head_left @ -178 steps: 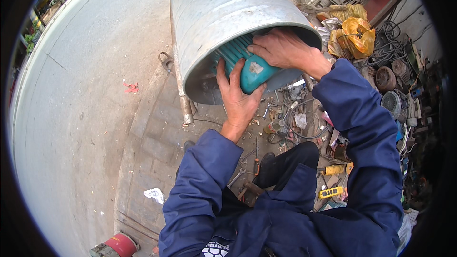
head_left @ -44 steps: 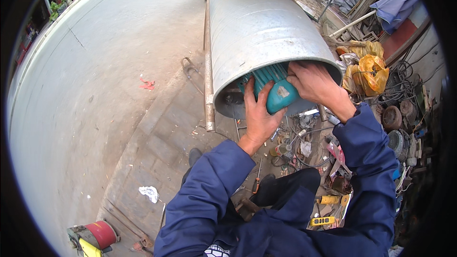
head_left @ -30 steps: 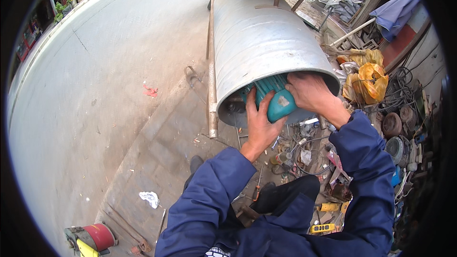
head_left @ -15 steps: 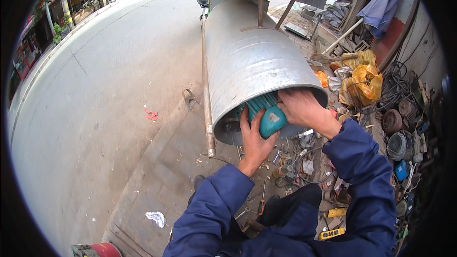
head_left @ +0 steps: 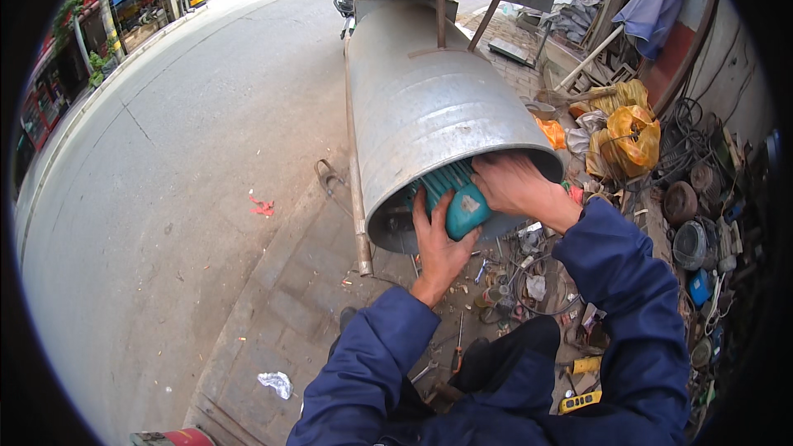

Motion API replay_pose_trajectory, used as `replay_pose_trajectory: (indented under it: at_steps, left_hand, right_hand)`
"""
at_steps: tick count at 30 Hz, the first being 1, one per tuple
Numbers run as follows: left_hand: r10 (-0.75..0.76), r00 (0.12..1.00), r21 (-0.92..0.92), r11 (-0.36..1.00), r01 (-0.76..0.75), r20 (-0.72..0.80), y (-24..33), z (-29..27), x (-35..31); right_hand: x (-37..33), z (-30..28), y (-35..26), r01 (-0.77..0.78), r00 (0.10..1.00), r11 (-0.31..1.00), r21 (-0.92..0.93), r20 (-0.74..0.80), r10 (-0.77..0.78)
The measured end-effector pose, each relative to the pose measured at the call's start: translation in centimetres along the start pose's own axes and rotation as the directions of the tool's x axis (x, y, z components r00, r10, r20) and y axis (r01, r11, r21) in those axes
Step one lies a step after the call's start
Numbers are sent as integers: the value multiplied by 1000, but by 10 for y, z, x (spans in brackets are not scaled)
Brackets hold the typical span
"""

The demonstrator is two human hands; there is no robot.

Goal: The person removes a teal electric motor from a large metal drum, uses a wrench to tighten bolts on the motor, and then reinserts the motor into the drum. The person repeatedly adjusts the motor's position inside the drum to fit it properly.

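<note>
A teal electric motor (head_left: 467, 208) with cooling ribs and a rounded end cover sits inside the mouth of a large grey metal cylinder (head_left: 442, 107). My left hand (head_left: 442, 239) grips the motor's near end, its fingers over the left side and its thumb beneath the cover. Inside the rim, my right hand (head_left: 520, 190) is bent in at the motor's upper right. Its fingers are closed, with their tips mostly hidden against the ribs, so whatever they hold cannot be made out.
A rusty pipe (head_left: 357, 190) runs along the cylinder's left side. Below lie a screwdriver (head_left: 457, 359), a wrench (head_left: 424, 372) and a yellow control pendant (head_left: 580, 401). Orange bags (head_left: 632, 140), cables and old parts crowd the right. A road (head_left: 182, 140) stretches along the left.
The whole view has shifted slightly. My left hand keeps its hold on the motor, while my right hand has turned a little at the motor's upper right.
</note>
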State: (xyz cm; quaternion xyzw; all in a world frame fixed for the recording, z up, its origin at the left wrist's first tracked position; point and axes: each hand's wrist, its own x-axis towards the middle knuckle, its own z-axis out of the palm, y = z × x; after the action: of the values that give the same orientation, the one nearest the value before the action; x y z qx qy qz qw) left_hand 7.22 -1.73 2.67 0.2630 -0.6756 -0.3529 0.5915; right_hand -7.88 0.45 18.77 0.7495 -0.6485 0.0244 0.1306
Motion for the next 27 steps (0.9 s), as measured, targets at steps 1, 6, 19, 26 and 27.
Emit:
replay_pose_trajectory:
  at_steps: [1,6,19,26,27]
  left_hand:
    - [-10,1000,-20,1000,10,0,1,0,0]
    - [17,1000,-8,1000,-17,-1,0,0,-1]
    - [46,999,13,999,-46,-5,-2,2,0]
    - [5,1000,-28,1000,-5,3,-3,3,0]
    - [-5,1000,-35,999,5,3,-3,3,-1]
  right_hand:
    - [1,0,0,-40,997,999,12,61,39]
    - [0,-2,2,26,1000,999,19,-9,-25]
    - [-3,5,5,14,999,1000,18,-31,-14]
    - [-9,5,7,-48,999,993,105,10,48]
    - [-9,4,7,-51,999,988,144,13,50]
